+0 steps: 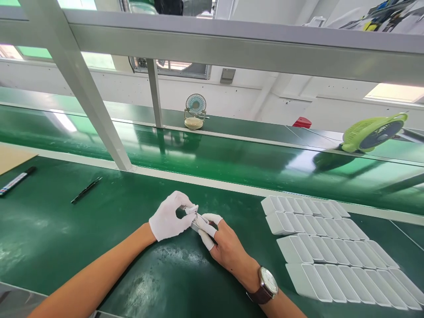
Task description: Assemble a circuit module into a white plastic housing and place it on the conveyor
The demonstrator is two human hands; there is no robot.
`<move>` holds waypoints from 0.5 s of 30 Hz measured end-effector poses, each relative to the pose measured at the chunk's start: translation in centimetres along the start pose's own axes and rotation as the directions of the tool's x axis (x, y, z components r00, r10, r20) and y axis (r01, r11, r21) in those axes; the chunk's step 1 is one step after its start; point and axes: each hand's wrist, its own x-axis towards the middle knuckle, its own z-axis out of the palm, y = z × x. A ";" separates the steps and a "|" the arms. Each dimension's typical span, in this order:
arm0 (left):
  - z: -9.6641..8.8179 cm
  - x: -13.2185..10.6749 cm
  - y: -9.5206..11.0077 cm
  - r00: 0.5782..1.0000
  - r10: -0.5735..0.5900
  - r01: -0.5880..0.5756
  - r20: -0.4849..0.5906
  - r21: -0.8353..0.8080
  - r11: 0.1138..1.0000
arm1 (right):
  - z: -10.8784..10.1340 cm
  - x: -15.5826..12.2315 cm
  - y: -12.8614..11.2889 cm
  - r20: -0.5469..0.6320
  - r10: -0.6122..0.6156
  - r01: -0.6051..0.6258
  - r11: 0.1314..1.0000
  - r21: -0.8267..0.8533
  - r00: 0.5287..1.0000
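My left hand point(170, 216), in a white glove, pinches a small white part point(192, 210) at its fingertips. My right hand point(221, 240), bare but with white finger cots on two fingers and a watch on the wrist, holds a thin metal tool point(198, 219) against that part. Both hands meet just above the green work surface point(66, 238), near its middle. To the right of my right hand lie several rows of white plastic cases point(331, 247), packed side by side.
A black tweezer point(86, 190) and a marker pen point(16, 180) lie on the left of the surface. Behind runs a green conveyor belt point(215, 154) with a slanted white frame post point(86, 88). A small desk fan point(195, 110) and a green fan point(374, 131) stand beyond it.
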 end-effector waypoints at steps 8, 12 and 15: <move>0.4 -0.1 -0.5 0.989 -0.145 0.143 -0.017 -0.077 0.987 | 0.9 -0.9 0.9 0.013 -0.012 0.013 0.996 -0.084 1.000; 0.5 0.0 -0.5 0.976 -0.212 0.203 -0.046 -0.141 0.969 | 1.1 -0.7 0.6 0.009 0.034 -0.034 0.999 -0.013 0.999; 0.4 0.0 -0.6 0.978 -0.209 0.201 -0.028 -0.175 0.964 | 0.7 0.0 0.3 -0.059 0.037 -0.033 0.998 0.056 0.998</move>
